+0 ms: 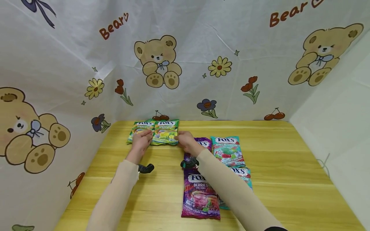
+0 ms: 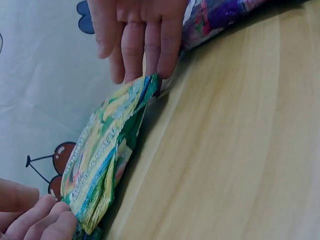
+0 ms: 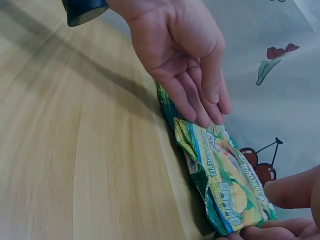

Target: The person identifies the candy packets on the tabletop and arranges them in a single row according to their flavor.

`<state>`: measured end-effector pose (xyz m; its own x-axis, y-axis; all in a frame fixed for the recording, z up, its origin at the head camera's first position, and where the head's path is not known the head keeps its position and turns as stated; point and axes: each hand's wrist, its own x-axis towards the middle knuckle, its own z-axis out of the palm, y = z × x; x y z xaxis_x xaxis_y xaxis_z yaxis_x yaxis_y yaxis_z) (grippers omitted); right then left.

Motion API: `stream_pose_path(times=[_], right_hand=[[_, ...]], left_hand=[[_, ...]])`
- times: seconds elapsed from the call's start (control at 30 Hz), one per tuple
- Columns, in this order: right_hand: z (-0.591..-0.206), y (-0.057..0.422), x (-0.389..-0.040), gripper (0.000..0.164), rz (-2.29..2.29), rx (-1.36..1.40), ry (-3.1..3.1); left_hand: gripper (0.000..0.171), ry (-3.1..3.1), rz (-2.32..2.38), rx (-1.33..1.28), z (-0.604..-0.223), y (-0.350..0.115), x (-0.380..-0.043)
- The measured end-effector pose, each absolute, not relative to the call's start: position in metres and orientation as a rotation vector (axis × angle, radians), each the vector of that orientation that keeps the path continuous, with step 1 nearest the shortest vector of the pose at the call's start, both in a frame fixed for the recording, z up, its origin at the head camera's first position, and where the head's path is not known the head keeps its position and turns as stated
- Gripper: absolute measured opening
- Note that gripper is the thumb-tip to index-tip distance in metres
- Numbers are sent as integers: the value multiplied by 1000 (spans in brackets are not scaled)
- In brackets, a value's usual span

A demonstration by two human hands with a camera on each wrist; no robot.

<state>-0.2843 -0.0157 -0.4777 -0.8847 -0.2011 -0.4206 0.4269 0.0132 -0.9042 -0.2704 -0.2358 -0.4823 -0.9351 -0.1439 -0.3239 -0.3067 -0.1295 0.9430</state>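
Two green-and-yellow Fox's Spring Tea candy bags lie side by side at the back left in the head view: a left bag (image 1: 141,126) and a right bag (image 1: 164,131). My left hand (image 1: 143,140) reaches over the left bag, its fingertips at the right bag's left edge. In the right wrist view the left hand's fingers (image 3: 192,102) are extended against the bag. At the right bag's opposite edge is my right hand (image 1: 188,141). Its fingers (image 2: 134,45) look nearly straight in the left wrist view, tips touching the bag's end.
Purple Fox's Berries bags, one at the back (image 1: 203,141) and one in front (image 1: 199,195), lie under and beside my right arm. Right of them are teal Mint Blossom bags, a back one (image 1: 226,150) and a partly hidden front one (image 1: 245,176). A bear-print cloth (image 1: 190,86) borders the wooden table (image 1: 277,199).
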Motion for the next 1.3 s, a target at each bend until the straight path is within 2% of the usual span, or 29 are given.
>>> stream_pose_path(times=[0.53,0.97,1.3], right_hand=[[-467,18,-260,57,-1965,-31,1806],[-466,75,-227,54,-1924,-181,1693],[-466,117,-201,56,-1915,-183,1752]], left_hand=[[50,1903,2170,-345,-479,-191,-231],[46,1849,2114,-261,-511,-167,-202],[46,1773,2097,-228,-517,-152,-193]])
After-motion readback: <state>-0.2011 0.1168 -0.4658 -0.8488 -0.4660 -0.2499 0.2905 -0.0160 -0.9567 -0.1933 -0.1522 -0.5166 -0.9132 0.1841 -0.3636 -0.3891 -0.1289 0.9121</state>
